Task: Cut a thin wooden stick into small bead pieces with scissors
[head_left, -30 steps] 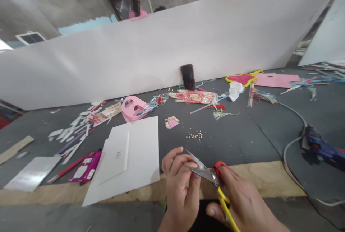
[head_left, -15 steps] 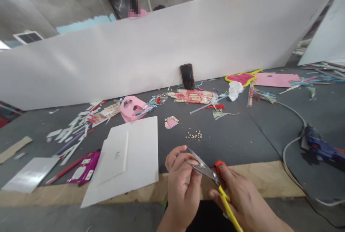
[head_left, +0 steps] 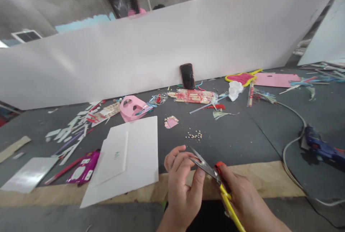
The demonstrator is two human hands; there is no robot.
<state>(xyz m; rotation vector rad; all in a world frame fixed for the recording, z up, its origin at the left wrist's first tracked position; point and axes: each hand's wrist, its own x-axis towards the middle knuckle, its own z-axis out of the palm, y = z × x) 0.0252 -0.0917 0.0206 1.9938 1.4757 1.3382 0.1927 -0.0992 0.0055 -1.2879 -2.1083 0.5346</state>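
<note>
My right hand (head_left: 246,203) grips a pair of scissors (head_left: 212,174) with yellow and orange handles, the steel blades pointing up and left. My left hand (head_left: 183,185) is closed in a pinch at the blade tips, thumb and fingers pressed together around something too small to make out. Both hands hover over the near wooden edge (head_left: 269,176) of the dark table. A small scatter of pale beads (head_left: 194,135) lies just beyond the blades, and a little pink beaded piece (head_left: 171,121) sits behind that.
White paper sheets (head_left: 129,156) lie left of my hands, beside a purple packet (head_left: 84,165) and paper scraps (head_left: 72,131). A phone (head_left: 187,75) leans on the white partition (head_left: 161,45). A blue glue gun (head_left: 320,145) with its cord lies right. Stick bundle (head_left: 194,96) and pink cutouts (head_left: 133,107) sit farther back.
The blades have closed together a little at my left fingertips. Both hands have shifted slightly right and down; the table's contents have not moved.
</note>
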